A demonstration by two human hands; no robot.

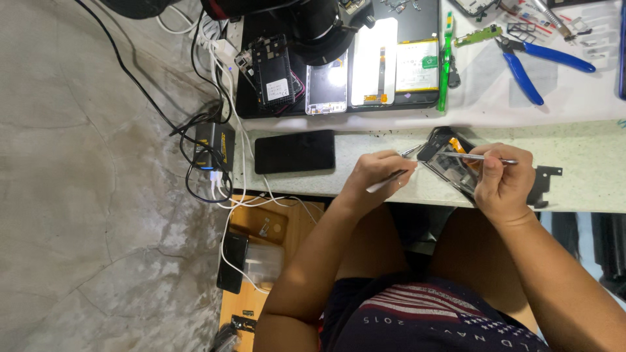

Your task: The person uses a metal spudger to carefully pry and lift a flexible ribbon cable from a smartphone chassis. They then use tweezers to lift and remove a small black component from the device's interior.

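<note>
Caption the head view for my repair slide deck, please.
Left hand and right hand, each holding a slim metal tool, work on an opened phone at the bench edge.

opened black phone (452, 166) – tilted at counter edge, thin metal tool (479, 158) – across it

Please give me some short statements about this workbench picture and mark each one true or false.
1. The right hand holds a thin metal tool over the opened black phone frame. True.
2. The left hand is empty. False: it holds slim metal tweezers.
3. A black phone with a dark screen lies flat on the pale speckled bench, beside the left hand. True.
4. The blue-handled pliers are in the right hand. False: they lie on the white sheet farther back.
5. The green plastic stick lies on the floor. False: it rests beside the black mat.
</note>
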